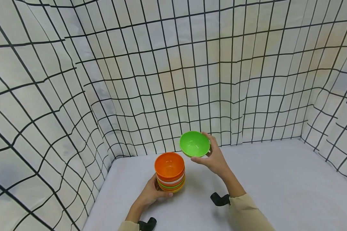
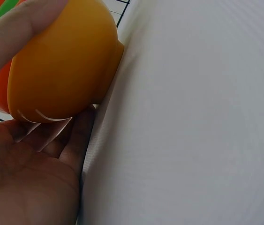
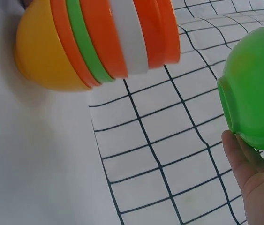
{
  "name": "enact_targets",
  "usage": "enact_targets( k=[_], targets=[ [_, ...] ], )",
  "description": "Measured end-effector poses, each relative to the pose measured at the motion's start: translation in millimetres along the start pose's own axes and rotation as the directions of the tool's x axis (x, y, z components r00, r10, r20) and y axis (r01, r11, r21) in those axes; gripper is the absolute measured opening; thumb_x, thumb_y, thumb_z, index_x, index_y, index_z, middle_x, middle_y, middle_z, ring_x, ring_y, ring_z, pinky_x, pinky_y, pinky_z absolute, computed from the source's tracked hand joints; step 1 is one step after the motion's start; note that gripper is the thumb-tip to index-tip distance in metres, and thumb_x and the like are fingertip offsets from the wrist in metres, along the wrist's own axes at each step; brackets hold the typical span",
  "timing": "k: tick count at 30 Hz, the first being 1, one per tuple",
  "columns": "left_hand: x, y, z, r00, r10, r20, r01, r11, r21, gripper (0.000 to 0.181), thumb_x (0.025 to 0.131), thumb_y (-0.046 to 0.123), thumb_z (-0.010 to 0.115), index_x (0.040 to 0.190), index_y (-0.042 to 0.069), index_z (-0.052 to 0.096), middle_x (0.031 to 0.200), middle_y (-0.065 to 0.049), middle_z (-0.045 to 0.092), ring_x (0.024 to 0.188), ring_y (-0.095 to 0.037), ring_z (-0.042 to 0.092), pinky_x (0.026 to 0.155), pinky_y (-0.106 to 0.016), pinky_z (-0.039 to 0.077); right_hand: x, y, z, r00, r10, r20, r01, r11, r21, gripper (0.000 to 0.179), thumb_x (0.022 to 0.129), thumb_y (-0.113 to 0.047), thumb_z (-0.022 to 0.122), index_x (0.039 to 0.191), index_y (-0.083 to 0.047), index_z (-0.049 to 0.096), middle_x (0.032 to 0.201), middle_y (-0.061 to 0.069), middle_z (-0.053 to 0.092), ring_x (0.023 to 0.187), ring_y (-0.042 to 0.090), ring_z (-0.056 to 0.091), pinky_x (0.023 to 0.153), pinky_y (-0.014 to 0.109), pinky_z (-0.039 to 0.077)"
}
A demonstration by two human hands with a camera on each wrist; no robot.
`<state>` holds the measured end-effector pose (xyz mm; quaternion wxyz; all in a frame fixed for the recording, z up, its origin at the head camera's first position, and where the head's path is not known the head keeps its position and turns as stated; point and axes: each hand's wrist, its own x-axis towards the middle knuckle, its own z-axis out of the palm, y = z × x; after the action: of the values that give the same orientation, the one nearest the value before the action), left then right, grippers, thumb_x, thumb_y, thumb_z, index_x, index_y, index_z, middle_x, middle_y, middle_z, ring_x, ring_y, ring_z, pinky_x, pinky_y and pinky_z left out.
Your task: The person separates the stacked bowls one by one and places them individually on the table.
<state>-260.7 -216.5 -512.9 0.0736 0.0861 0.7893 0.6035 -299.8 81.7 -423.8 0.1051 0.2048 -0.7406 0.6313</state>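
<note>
A stack of nested bowls (image 1: 169, 166) stands on the table, an orange one on top, with white, orange and green rims below and a yellow-orange bowl (image 2: 66, 61) at the bottom. My left hand (image 1: 151, 192) curls round the base of the stack, thumb in front and fingers behind. To the right and a little higher, my right hand (image 1: 212, 157) holds a green bowl (image 1: 194, 143) by its side, tilted so its inside faces the head camera. In the right wrist view the green bowl is apart from the stack, fingers under its foot.
The white table (image 1: 277, 179) spreads out to the right of the hands. Behind and at the left rise white walls (image 1: 167, 80) with a black grid. Dark straps with a stub (image 1: 219, 199) sit on both wrists, below beige sleeves.
</note>
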Motion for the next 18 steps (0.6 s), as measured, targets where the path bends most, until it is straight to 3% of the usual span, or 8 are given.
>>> enact_targets(
  k=[18],
  targets=[
    [1.2, -3.8, -1.0, 1.000, -0.005, 0.003, 0.005, 1.000, -0.012, 0.090, 0.070, 0.016, 0.095, 0.146, 0.020, 0.046, 0.144, -0.001, 0.059, 0.137, -0.027, 0.052, 0.125, -0.056, 0.033, 1.4, 14, -62, 0.990, 0.075, -0.122, -0.075, 0.997, 0.004, 0.105, 0.083, -0.014, 0.086, 0.164, -0.020, 0.019, 0.163, 0.013, 0.030, 0.147, 0.039, 0.038, 0.117, 0.056, 0.042]
  ],
)
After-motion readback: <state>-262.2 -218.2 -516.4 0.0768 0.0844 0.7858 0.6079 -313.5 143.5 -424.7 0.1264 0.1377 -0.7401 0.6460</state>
